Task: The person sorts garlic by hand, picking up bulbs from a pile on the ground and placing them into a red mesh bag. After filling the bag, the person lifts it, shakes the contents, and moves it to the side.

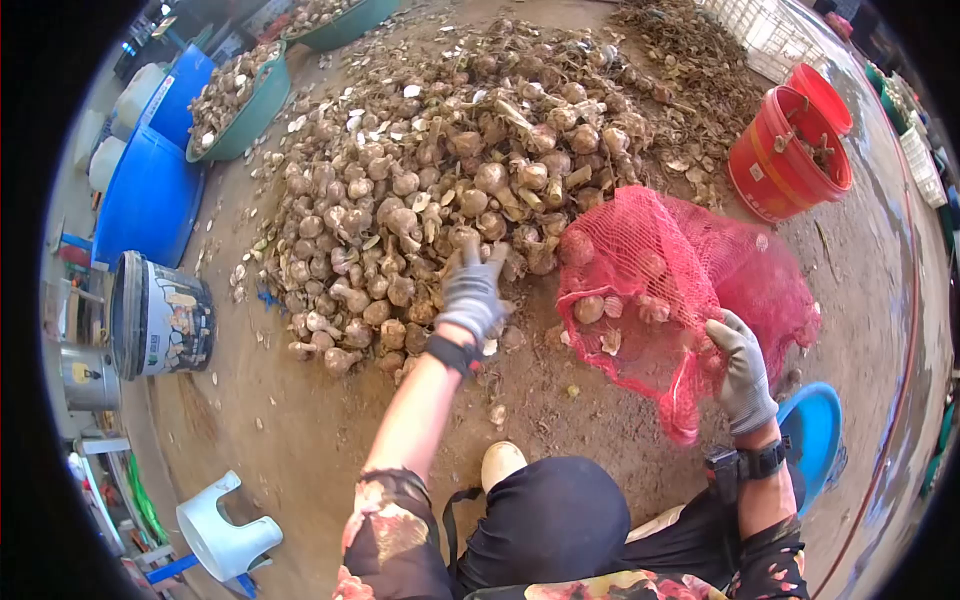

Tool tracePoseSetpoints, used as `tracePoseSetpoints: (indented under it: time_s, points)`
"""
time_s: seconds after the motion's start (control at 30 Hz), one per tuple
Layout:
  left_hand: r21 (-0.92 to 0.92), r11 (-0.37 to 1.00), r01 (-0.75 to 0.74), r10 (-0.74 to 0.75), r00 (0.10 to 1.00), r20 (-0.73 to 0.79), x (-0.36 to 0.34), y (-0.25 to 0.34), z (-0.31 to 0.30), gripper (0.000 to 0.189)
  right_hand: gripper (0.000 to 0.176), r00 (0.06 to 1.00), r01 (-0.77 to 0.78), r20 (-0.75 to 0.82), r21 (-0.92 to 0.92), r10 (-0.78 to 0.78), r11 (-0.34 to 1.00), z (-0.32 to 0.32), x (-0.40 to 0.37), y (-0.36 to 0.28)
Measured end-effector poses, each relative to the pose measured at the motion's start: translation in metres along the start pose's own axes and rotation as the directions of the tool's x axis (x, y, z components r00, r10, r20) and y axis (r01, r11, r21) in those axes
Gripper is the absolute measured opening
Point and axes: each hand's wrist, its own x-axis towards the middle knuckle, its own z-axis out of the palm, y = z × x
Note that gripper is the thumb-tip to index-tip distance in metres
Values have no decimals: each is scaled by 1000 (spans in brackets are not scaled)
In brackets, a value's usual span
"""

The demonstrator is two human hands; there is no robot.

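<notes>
"What is the ground (330, 430) like?"

"Brown and dirty, with loose scraps scattered over it."

"And the bulbs?"

"They lie in a wide pile (400, 210) in front of the person, dry roots and stalks tangled among them. Just right of the pile, a red net bag (650, 250) lies on the ground, with a few bulbs showing inside its near end."

"Where are the hands?"

"The left hand (473, 298), gloved, is at the pile's near edge, its fingers spread over the bulbs. The right hand (742, 375), gloved too, has its fingers closed on the bag's netting."

"What about farther out?"

"A blue basin (812, 430) sits just beside the right wrist. Two red buckets (765, 170) stand beyond the bag. Over on the left are a green tub (255, 115) full of bulbs, a big blue tub (155, 195), a black-rimmed bucket (180, 318) and, nearer, a pale stool (225, 530)."
</notes>
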Motion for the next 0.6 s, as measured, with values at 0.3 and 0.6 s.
tracePoseSetpoints:
  time_s: [0.3,0.6]
  points:
    - [436,751,-495,480,864,154,-4,-37,33,56,19,999,-34,-16,10,35,999,11,-4,-14]
    - [530,722,-444,306,892,332,18,-15,19,64,18,997,-71,-8,42,72,997,15,0,-12]
